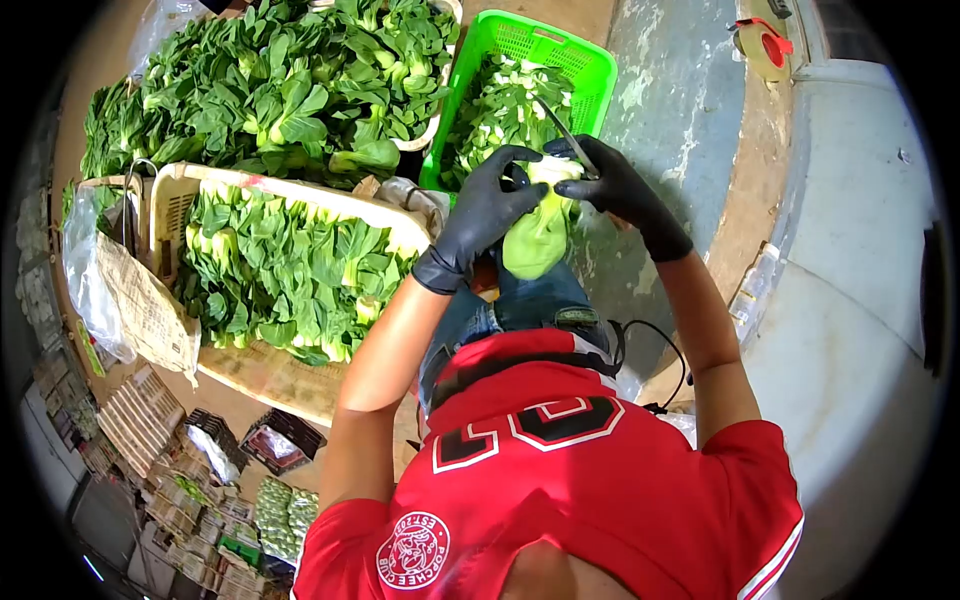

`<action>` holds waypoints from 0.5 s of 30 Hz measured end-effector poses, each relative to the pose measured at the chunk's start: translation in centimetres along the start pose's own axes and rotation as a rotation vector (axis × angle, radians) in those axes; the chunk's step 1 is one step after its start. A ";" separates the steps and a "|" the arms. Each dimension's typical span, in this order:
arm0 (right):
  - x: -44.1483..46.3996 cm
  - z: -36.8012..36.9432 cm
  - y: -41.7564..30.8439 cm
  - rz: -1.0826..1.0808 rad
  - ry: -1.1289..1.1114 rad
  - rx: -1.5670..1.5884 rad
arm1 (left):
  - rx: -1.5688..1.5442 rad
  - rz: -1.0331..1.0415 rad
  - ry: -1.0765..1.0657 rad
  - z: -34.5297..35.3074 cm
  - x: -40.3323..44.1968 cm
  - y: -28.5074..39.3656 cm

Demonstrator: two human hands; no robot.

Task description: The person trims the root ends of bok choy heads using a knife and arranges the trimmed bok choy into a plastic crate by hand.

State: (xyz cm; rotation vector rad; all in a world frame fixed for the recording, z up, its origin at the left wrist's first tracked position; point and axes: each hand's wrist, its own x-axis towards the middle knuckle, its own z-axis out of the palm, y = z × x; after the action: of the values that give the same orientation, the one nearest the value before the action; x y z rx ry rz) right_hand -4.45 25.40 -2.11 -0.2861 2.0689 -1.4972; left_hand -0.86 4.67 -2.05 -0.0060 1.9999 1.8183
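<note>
To the far left of the left hand, a clear plastic bag hangs at the end of a cream plastic crate, which is packed with bok choy and reaches nearly to the left wrist. Beyond that crate, up and left of the hand, lies a big leafy heap of bok choy. Just past the left fingertips stands a bright green crate holding more pale-stemmed greens. The gloved left hand is curled, its thumb and fingers pinching the base of a single bok choy head from the left. That head lies between the two hands, just right of the left palm and above the lap; its long axis runs toward the body, tilted slightly left, with the pale base at the fingertips and the broad leaves pointing to the jeans. Both hands are about equally near, meeting at the base. The gloved right hand is closed on a dark, slender knife, its thumb against the base's right side. The blade slants away and left, its tip toward the green crate. Farther right of that hand is a worn floor strip.
</note>
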 end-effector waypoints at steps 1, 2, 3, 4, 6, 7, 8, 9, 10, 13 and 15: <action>0.3 0.3 0.4 0.006 0.002 0.051 | 0.124 0.056 0.001 -0.4 0.0 0.0; 0.6 0.4 0.5 0.011 0.000 0.100 | 0.248 0.111 0.006 -0.7 -0.1 -0.2; 0.7 0.5 0.5 0.067 -0.006 0.079 | 0.388 0.295 0.025 -0.4 -0.3 -0.8; 0.8 0.6 0.3 0.122 -0.010 0.057 | 0.500 0.336 0.043 0.1 -0.7 -1.0; 1.1 0.6 -0.8 0.252 -0.047 0.040 | 0.518 0.223 -0.003 0.4 -0.9 -1.2; 0.7 0.5 -2.0 0.322 -0.077 0.048 | 0.508 0.247 0.041 0.5 -1.0 -1.7; 0.3 0.5 -2.6 0.394 -0.107 0.057 | 0.498 0.270 0.085 0.7 -1.1 -2.5; -0.4 0.4 -1.2 0.299 -0.144 0.146 | 0.396 0.219 0.059 0.7 -1.3 -3.4; -0.9 0.9 0.3 0.106 -0.133 -0.109 | 0.296 0.170 0.044 0.6 -1.2 -4.3; -2.6 2.6 4.6 -0.078 -0.137 -0.383 | 0.104 0.133 -0.039 1.5 -1.2 -6.8; -2.8 3.1 5.1 -0.006 -0.205 -0.203 | 0.233 0.287 -0.097 1.5 -0.8 -8.1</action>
State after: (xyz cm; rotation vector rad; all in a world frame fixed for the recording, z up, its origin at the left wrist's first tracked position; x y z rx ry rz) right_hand 0.37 26.04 -6.56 -0.5033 2.0553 -1.2071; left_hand 2.64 4.73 -9.54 0.4521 2.2197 1.6961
